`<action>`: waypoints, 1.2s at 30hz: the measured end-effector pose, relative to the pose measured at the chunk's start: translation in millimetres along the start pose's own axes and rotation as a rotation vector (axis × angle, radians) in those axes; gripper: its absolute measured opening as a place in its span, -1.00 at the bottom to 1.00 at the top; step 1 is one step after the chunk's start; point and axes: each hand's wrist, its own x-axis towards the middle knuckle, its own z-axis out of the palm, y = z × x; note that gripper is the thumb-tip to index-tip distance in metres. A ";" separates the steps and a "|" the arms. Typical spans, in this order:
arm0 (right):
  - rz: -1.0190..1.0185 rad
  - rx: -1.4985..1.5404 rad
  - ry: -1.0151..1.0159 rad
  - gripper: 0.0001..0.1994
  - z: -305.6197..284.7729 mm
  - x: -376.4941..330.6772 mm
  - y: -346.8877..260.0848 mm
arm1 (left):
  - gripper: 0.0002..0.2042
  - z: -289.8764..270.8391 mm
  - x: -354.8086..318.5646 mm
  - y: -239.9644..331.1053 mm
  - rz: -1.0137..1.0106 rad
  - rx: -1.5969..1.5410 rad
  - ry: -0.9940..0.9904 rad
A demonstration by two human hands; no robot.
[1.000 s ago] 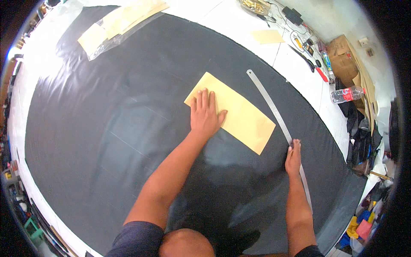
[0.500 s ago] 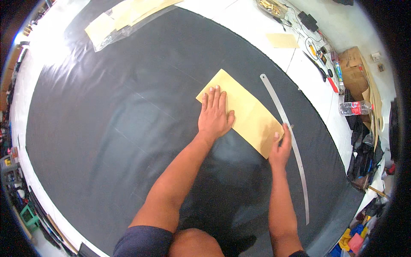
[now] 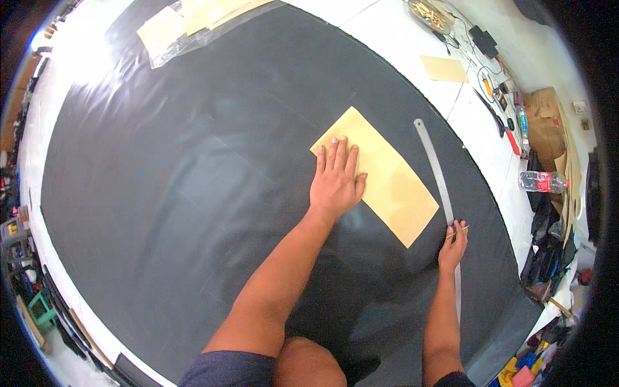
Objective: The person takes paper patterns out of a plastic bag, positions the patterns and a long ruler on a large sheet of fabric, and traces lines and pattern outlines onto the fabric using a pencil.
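A rectangular tan card (image 3: 393, 179) lies slantwise on a large black sheet (image 3: 161, 245) with faint ruled lines. Pressed flat on the card's left part is my left hand (image 3: 337, 180), its fingers spread a little. To the right of the card a long metal ruler (image 3: 433, 161) rests on the sheet. My right hand (image 3: 453, 246) covers part of the ruler's lower half, fingers bent. A thin yellowish stick (image 3: 465, 228), perhaps a pen refill, pokes out between those fingers. Whether they also grip the ruler is hidden.
Tan sheets and clear plastic (image 3: 213, 19) lie at the far left. On the white floor at right are a small tan card (image 3: 443, 68), large scissors (image 3: 498, 116), a bottle (image 3: 543, 182), a cardboard box (image 3: 545, 122) and a bowl (image 3: 431, 14) of small items.
My right hand has left the card's right corner and moved right and nearer, onto the ruler. The left hand stays on the card. The whole view has shifted slightly.
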 end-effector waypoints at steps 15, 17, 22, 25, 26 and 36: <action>0.007 0.928 0.018 -0.60 -15.9 73.8 -218.6 | -0.37 -2.5 3.0 1.1 -0.009 -0.006 -0.005; -0.017 1.025 -0.008 -0.63 -5.0 79.8 -250.3 | -0.37 -2.2 3.7 3.2 -0.015 -0.014 -0.006; -0.061 1.079 -0.172 -0.70 27.3 105.8 -284.5 | -0.37 -3.4 6.6 8.8 -0.025 -0.023 -0.036; -0.173 0.846 -0.056 -0.71 46.1 118.9 -306.6 | -0.39 -3.6 5.4 5.9 -0.031 -0.004 -0.022; -0.145 0.890 -0.100 -0.72 44.4 121.9 -316.3 | -0.39 -3.2 5.3 5.4 -0.020 -0.010 -0.021; -0.122 0.847 -0.123 -0.77 70.2 162.8 -349.3 | -0.38 -1.5 5.7 8.4 -0.025 0.099 -0.034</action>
